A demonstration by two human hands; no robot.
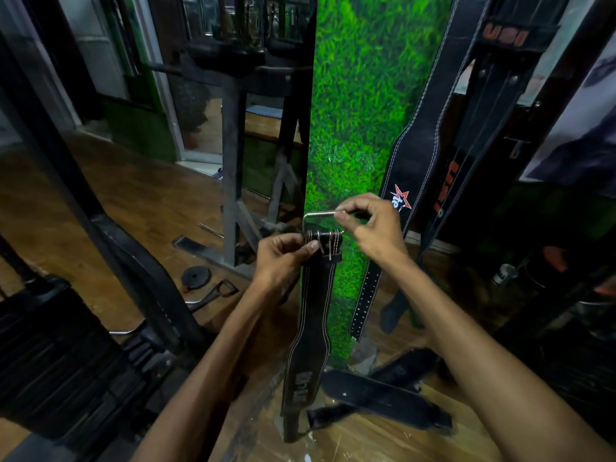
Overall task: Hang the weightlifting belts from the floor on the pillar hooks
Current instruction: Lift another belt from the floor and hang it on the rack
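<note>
Pinching stitched leather belt [313, 315], left hand [283, 258]; right hand [373, 225] grips bent steel hook [320, 215].

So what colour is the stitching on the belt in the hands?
White, on the black belt; clearest in the head view.

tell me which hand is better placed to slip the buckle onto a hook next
Right. The right hand already pinches the metal buckle at the pillar; the left hand only holds the belt below it, steadying.

Dim gym room, wooden plank floor [140, 195]. Pillar [353, 105] clad in green grass-print covering. Black metal machine frame [233, 168] behind; doorway [200, 121] at left rear.
</note>
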